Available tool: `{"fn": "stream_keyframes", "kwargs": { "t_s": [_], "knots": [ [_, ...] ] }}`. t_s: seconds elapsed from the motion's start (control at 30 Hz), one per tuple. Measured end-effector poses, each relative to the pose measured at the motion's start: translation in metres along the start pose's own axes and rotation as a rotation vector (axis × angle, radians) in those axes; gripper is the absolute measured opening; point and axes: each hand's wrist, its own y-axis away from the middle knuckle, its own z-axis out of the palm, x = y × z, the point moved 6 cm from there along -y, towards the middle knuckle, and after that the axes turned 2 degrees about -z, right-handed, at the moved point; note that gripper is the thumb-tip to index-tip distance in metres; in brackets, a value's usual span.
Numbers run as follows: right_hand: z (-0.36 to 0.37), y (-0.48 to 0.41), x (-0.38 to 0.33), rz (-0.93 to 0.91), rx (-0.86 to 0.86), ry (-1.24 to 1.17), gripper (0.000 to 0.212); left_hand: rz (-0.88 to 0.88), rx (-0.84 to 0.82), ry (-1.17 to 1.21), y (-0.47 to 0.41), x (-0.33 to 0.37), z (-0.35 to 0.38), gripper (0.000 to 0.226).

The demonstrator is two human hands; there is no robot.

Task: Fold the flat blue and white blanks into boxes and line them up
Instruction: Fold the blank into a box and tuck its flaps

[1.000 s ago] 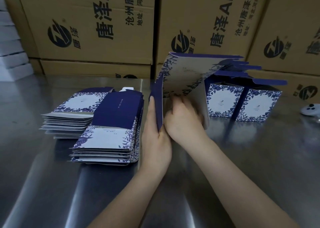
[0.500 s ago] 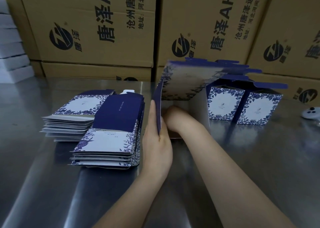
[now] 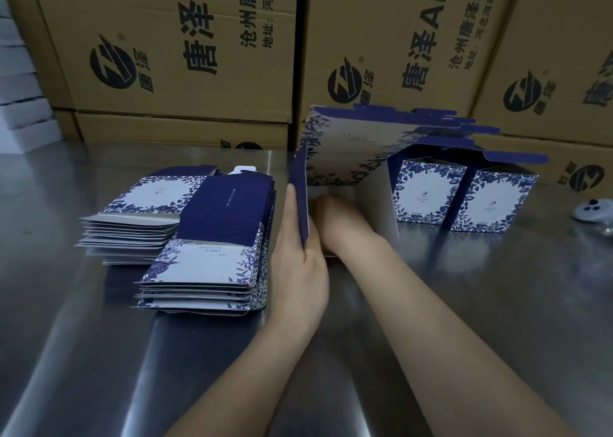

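Note:
A half-opened blue and white box (image 3: 345,148) lies on its side at the table's middle, its open end facing me. My left hand (image 3: 298,254) grips its dark blue left wall, thumb inside. My right hand (image 3: 338,217) reaches into the box; its fingers are hidden inside. Two folded boxes (image 3: 428,194) (image 3: 494,204) stand side by side to the right, top flaps open. Two stacks of flat blanks lie at the left: a near stack (image 3: 205,267) and a farther stack (image 3: 142,217).
The work surface is a shiny steel table (image 3: 497,304). Large brown cartons (image 3: 185,45) wall off the back edge. White foam pieces (image 3: 20,98) are stacked at the far left. A small white controller (image 3: 593,209) lies at the right edge.
My right hand has pushed deeper into the box, and the box's top panel has tilted lower and flatter. My left hand has kept its hold on the left wall.

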Motion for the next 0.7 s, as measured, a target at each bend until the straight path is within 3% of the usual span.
{"fn": "stream_keyframes", "kwargs": {
  "t_s": [0.1, 0.17, 0.27, 0.5, 0.6, 0.7],
  "knots": [
    [-0.005, 0.000, 0.000, -0.004, 0.077, -0.027, 0.028, -0.006, 0.021, -0.001, 0.001, 0.002, -0.002, 0.051],
    [0.002, -0.004, -0.002, -0.009, -0.008, 0.005, 0.017, -0.010, 0.024, -0.001, 0.001, 0.001, -0.002, 0.050],
    [0.013, -0.013, -0.001, 0.029, -0.151, 0.052, 0.042, -0.002, 0.014, -0.025, 0.001, -0.001, 0.000, 0.050],
    [0.018, -0.013, 0.002, 0.080, -0.217, 0.019, 0.055, 0.036, 0.002, -0.023, 0.001, 0.004, 0.000, 0.053],
    [0.005, -0.007, -0.001, 0.014, -0.072, -0.009, 0.023, 0.066, 0.012, -0.024, 0.002, 0.006, -0.002, 0.054],
    [-0.011, 0.003, 0.003, 0.020, 0.147, 0.000, 0.026, 0.066, 0.027, -0.009, 0.002, 0.007, -0.004, 0.053]
  ]
}}
